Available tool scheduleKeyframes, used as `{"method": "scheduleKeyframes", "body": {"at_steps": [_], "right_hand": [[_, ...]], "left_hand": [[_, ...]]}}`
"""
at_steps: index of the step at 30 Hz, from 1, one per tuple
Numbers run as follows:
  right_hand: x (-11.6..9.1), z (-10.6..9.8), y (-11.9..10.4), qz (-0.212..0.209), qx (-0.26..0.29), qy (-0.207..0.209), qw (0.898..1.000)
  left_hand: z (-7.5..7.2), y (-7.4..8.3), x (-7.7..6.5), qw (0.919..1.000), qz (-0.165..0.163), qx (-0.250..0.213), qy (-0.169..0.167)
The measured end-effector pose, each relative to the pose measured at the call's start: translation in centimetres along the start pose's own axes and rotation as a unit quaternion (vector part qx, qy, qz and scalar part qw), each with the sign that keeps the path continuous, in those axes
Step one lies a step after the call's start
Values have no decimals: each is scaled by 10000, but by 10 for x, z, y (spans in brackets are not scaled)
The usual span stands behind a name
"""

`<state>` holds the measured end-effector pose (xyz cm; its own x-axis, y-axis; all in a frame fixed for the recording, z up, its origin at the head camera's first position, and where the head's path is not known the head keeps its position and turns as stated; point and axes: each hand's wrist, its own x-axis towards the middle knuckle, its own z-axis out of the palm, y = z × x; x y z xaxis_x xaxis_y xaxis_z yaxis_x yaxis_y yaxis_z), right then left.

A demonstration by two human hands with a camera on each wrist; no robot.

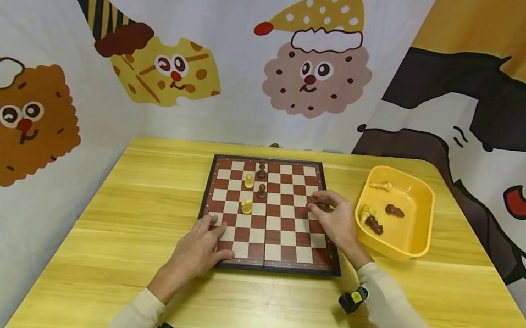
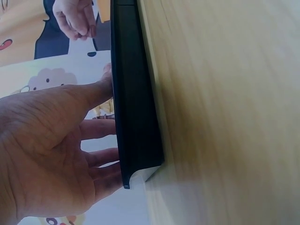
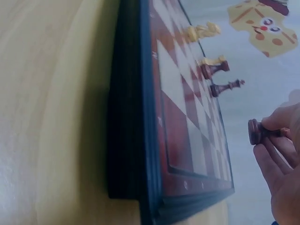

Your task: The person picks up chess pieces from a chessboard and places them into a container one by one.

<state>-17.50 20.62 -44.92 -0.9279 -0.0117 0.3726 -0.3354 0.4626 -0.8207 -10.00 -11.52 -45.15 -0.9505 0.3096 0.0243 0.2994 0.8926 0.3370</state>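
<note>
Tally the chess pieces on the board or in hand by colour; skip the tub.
Yellow pieces: 2
Brown pieces, including the held piece in the right hand: 3
Total: 5

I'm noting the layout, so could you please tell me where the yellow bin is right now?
In the head view, the yellow bin stands on the right side of the table, just right of the chessboard and beside the person's right hand.
</note>
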Motion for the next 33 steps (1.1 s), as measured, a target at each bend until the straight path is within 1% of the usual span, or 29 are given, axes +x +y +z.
{"method": "scheduleKeyframes", "body": {"at_steps": [3,7,13,22,29,33], "right_hand": [[2,-5,-1,106,56,128,9998],[2,-10,-1,244,-65,42,9997],[0,-17,1,149,-143,-113,9997],[4,-31,5,-42,-226,140,9996],[3,-40,9,74,-107,206,9997],[0,-48,9,203,-199,236,9993]], "left_hand": [[-2,-1,0,10000,18,57,61],[-4,-1,0,10000,3,64,69],[-4,0,-1,10000,-35,28,1],[-3,1,-3,10000,-22,0,67],[-3,1,-3,10000,-30,31,38],[-1,4,-1,10000,7,-48,8]]}}
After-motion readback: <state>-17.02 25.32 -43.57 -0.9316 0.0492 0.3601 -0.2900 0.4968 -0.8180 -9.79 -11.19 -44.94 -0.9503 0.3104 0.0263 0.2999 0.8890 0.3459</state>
